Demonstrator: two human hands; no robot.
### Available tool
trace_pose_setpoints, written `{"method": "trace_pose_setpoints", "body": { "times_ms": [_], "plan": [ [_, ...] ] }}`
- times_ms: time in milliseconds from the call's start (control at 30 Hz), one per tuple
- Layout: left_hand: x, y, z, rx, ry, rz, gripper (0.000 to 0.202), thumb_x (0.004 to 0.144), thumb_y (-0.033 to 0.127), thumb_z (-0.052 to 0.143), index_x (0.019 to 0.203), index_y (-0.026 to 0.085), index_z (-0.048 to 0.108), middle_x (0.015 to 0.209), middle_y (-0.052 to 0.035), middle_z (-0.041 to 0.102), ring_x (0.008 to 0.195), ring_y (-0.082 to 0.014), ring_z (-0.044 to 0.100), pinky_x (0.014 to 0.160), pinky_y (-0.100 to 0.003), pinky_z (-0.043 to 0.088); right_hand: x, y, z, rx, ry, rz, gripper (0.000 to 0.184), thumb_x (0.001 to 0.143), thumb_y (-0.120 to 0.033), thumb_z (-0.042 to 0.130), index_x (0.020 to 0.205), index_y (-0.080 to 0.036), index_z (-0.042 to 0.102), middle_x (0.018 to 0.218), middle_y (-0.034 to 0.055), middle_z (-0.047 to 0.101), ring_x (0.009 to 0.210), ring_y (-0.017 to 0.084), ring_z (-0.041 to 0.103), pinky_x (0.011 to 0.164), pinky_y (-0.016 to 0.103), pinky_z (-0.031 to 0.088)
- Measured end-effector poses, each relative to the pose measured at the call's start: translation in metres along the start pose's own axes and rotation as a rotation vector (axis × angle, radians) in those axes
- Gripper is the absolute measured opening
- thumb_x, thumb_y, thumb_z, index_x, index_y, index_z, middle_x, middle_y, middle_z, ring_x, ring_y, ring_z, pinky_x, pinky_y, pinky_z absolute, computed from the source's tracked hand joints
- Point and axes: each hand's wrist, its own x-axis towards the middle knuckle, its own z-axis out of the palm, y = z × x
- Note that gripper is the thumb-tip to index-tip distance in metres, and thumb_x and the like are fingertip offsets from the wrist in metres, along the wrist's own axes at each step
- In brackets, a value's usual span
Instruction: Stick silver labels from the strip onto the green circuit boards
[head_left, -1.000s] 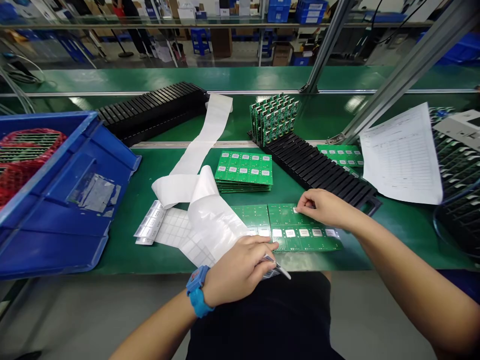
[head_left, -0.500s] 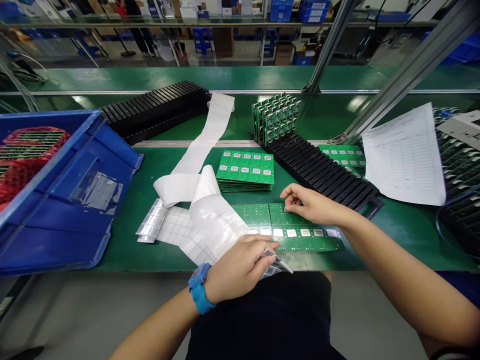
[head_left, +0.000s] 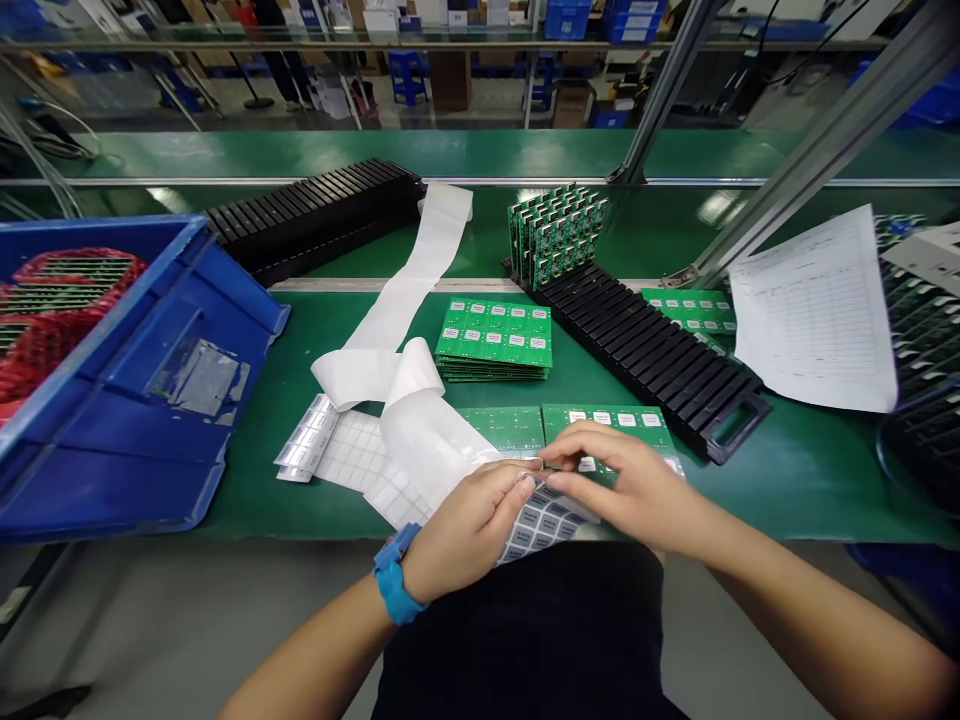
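Observation:
My left hand (head_left: 476, 515) is closed on a sheet of printed labels (head_left: 544, 527), bent over near the table's front edge. At the sheet's upper edge my right hand (head_left: 630, 485) brings its thumb and forefinger together on a label; the label itself is mostly hidden by the fingers. Behind both hands lie two green circuit board panels. The right panel (head_left: 652, 418) carries white labels in its back row, and its front row is partly covered by my hand. The left panel (head_left: 502, 425) is partly under white backing paper (head_left: 431, 430).
A stack of labelled panels (head_left: 495, 335) sits behind. To its right stands a black slotted rack (head_left: 637, 340) holding upright circuit boards (head_left: 559, 235). A blue bin (head_left: 202, 400) is at left, another black rack (head_left: 307, 215) at the back, and a paper form (head_left: 817, 310) at right.
My right hand has left the right panel's back row, where several labels now show, and moved down to the label sheet. My left hand has tilted the sheet so its printed face shows more.

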Motion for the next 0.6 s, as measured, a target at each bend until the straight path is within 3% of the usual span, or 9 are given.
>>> {"method": "trace_pose_setpoints", "body": {
  "times_ms": [200,300,367,467,600],
  "plan": [
    [-0.005,-0.004,0.004,0.089,0.138,0.017,0.027,0.093,0.026,0.037,0.097,0.015,0.062,0.104,-0.0021,0.059,0.105,-0.0106,0.050,0.092,-0.021,0.038,0.005,-0.013,0.015,0.135,-0.026,0.154,0.014,0.082,-0.034,0.058,0.084,-0.021,0.063,0.084,-0.0009,0.055,0.078,0.008,0.052,0.071,0.020,0.042],
    [-0.007,-0.008,0.003,0.160,0.184,0.042,0.032,0.092,0.029,0.039,0.077,0.011,0.060,0.085,-0.0035,0.061,0.084,-0.0103,0.055,0.079,-0.022,0.042,0.009,-0.014,0.006,0.243,-0.064,0.234,0.016,0.082,-0.033,0.057,0.083,-0.017,0.061,0.084,0.0008,0.057,0.077,0.009,0.052,0.069,0.020,0.042],
    [-0.007,-0.008,0.001,0.226,0.183,0.060,0.034,0.092,0.031,0.039,0.075,0.011,0.060,0.083,-0.0033,0.061,0.078,-0.0097,0.055,0.073,-0.023,0.042,0.016,-0.007,-0.007,0.303,-0.046,0.306,0.022,0.082,-0.035,0.057,0.082,-0.013,0.058,0.079,0.0026,0.057,0.072,0.010,0.051,0.064,0.022,0.042],
    [-0.006,-0.006,-0.001,0.336,0.050,0.136,0.026,0.092,0.032,0.041,0.092,0.018,0.062,0.100,0.0033,0.061,0.099,-0.0102,0.052,0.088,-0.024,0.038,0.035,0.013,-0.030,0.110,-0.005,0.382,0.029,0.081,-0.040,0.057,0.085,-0.011,0.059,0.080,0.0042,0.058,0.073,0.013,0.051,0.065,0.025,0.041],
    [-0.006,-0.003,0.002,0.477,-0.198,0.189,0.032,0.092,0.040,0.038,0.083,0.017,0.059,0.125,0.0065,0.049,0.128,-0.0166,0.029,0.103,-0.034,0.025,0.060,0.037,-0.043,-0.193,-0.278,0.497,0.020,0.083,-0.029,0.054,0.082,-0.010,0.060,0.077,0.0028,0.059,0.068,0.011,0.050,0.063,0.024,0.039]
  ]
}}
